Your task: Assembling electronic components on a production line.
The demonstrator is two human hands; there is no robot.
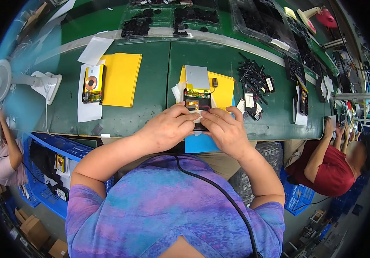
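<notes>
In front of me lies an opened electronic device, apparently a power bank, with a black plastic case (pixel 205 103) at its near end. A silver battery pack (pixel 198 77) and a green circuit board (pixel 197 93) stick out at its far end. Inside the case is a copper-coloured patch (pixel 192 105). My left hand (pixel 171 125) and my right hand (pixel 226 130) meet over the near part of the case, fingers closed in pinches on a small white strip (pixel 199 115). Their fingertips partly hide the strip. A small dark part on a wire (pixel 214 82) lies right of the battery.
Yellow sheets (pixel 122 81) lie left, beside another coil-bearing device (pixel 94 84). Black strip parts (pixel 253 75) are heaped right. Clear trays (pixel 135 23) of black pieces stand behind. A white fan (pixel 0 81) is far left; co-workers sit either side, one in a red shirt (pixel 333 170).
</notes>
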